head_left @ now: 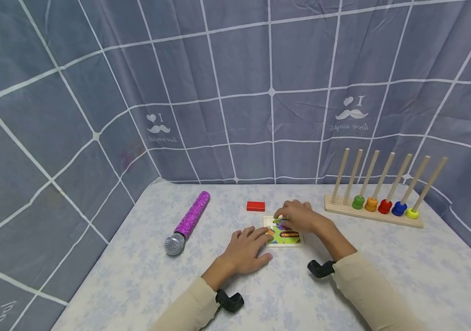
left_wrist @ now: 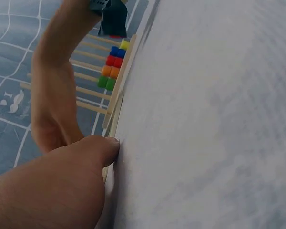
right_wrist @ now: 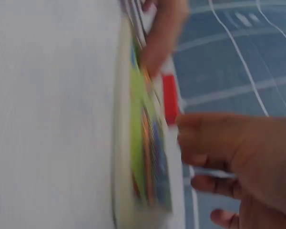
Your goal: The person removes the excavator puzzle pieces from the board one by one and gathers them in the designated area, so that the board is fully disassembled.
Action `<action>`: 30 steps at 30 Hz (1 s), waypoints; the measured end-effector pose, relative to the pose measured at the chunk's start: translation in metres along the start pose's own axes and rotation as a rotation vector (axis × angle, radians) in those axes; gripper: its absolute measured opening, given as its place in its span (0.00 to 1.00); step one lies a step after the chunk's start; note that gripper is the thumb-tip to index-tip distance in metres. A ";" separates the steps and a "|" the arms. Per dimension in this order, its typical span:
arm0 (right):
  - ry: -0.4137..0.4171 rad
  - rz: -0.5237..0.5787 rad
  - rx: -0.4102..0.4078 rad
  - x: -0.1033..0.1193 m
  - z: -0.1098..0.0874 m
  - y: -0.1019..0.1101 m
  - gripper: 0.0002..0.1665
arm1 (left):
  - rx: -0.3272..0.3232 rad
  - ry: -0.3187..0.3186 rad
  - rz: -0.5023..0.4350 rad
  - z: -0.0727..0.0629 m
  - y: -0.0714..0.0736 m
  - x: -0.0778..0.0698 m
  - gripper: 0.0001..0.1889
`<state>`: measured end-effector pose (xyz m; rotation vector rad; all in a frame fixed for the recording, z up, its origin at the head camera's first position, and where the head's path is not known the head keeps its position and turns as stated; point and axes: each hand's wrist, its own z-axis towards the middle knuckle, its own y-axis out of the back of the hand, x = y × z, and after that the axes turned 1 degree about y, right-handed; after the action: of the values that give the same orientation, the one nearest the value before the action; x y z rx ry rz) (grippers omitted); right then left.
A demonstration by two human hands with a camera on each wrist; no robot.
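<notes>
A small picture board (head_left: 277,238) in a pale frame lies flat on the table, printed in green, orange and purple. My left hand (head_left: 245,250) lies with spread fingers, the fingertips touching the board's left side. Over the board's upper right part hovers my right hand (head_left: 299,216), its fingers bent downward and covering that corner. From the right wrist, the board (right_wrist: 138,143) appears blurred, with the loosely bent fingers of my right hand (right_wrist: 229,152) above it and nothing visible between them. The left wrist view shows my left hand (left_wrist: 62,176) low against the table.
A red block (head_left: 256,206) lies just behind the board. To the left is a glittery purple microphone (head_left: 193,215) with a silver head. A wooden peg rack (head_left: 376,217) with coloured beads stands at the back right. Grey gridded cloth (head_left: 243,119) hangs behind the table.
</notes>
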<state>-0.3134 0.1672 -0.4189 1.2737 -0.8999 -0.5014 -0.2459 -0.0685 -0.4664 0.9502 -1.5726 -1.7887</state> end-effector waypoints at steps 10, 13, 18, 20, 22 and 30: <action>-0.065 -0.078 0.025 0.017 0.026 -0.010 0.11 | -0.007 -0.013 0.022 0.002 -0.005 0.002 0.28; -0.061 -0.052 0.034 0.017 0.028 -0.009 0.11 | -0.003 -0.007 0.020 0.001 -0.004 0.003 0.28; -0.068 -0.025 0.045 0.018 0.030 -0.008 0.11 | 0.002 -0.004 0.019 0.001 -0.002 0.004 0.29; -0.058 -0.027 0.040 0.018 0.031 -0.007 0.11 | -0.003 -0.002 0.024 0.001 -0.001 0.004 0.29; -0.048 -0.028 0.037 0.018 0.031 -0.007 0.11 | -0.008 -0.002 0.025 0.001 -0.001 0.004 0.29; -0.009 0.077 0.010 0.010 0.024 -0.010 0.17 | -0.023 -0.025 0.008 0.000 -0.006 0.005 0.28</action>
<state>-0.3253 0.1432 -0.4250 1.2417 -0.9559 -0.4430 -0.2487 -0.0718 -0.4731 0.9129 -1.5662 -1.8158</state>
